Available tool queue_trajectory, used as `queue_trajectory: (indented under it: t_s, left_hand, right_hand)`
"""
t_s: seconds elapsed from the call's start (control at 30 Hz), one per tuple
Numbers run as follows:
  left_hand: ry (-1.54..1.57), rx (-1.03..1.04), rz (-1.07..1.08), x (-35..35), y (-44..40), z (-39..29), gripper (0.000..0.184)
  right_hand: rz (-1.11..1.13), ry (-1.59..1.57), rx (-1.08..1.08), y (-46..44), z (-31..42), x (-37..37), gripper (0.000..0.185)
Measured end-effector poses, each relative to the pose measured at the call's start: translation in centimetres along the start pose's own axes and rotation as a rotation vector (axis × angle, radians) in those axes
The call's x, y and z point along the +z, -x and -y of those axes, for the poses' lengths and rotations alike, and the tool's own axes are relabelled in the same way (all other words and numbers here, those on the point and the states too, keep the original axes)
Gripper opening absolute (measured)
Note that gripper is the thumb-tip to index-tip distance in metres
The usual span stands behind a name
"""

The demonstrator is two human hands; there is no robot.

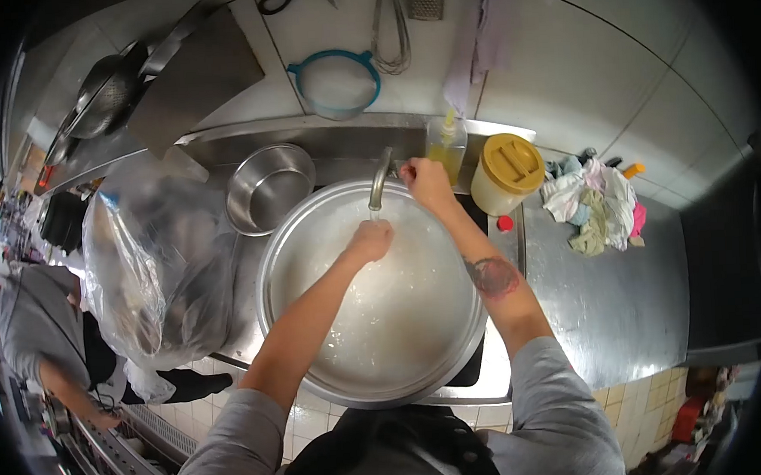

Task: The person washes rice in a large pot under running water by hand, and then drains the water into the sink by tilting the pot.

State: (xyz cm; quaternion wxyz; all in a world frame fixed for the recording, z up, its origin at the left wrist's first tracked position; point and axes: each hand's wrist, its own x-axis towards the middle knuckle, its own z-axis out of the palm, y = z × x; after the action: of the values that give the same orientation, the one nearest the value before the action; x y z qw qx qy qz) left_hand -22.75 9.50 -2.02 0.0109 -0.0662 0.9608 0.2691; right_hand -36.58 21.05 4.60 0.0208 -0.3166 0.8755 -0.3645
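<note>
A large round metal pot (264, 286) sits over the sink in front of me. My left hand (370, 241) is closed just under the spout of the tap (381, 181), above the pot; whatever its fingers may hold is hidden. With curled fingers, my right hand (427, 183) grips the tap handle (398, 168) beside the spout. Pale, cloudy contents with small bright specks show inside the pot. Right behind my right hand stands a soap bottle (447, 152) with yellow liquid.
A steel bowl (270, 189) and a large clear plastic bag (154, 266) stand left. To the right are a yellow-lidded tub (508, 172), a red cap (505, 223) and crumpled cloths (598, 202). A blue-rimmed strainer (335, 83) hangs on the wall. A co-worker (45, 324) stands far left.
</note>
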Motion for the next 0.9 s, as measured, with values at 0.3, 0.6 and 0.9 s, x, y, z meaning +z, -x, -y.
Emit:
queue_trajectory:
  t_s: [0.3,0.6,0.9]
  left_hand:
    - [0.194,-0.270,-0.032,-3.0,9.1,-1.9,0.023]
    - [-0.460,-0.452,-0.476,-8.8,22.2,-0.8,0.029]
    - [0.015,-0.598,-0.664,-6.6,24.3,2.0,0.047]
  right_hand:
    - [0.759,-0.117,0.332,-7.8,-4.9,5.3,0.048]
    - [0.627,0.360,-0.051,-8.8,-5.1,5.8,0.044]
    - [1.004,-0.966,0.746,-6.8,-8.6,7.3,0.036]
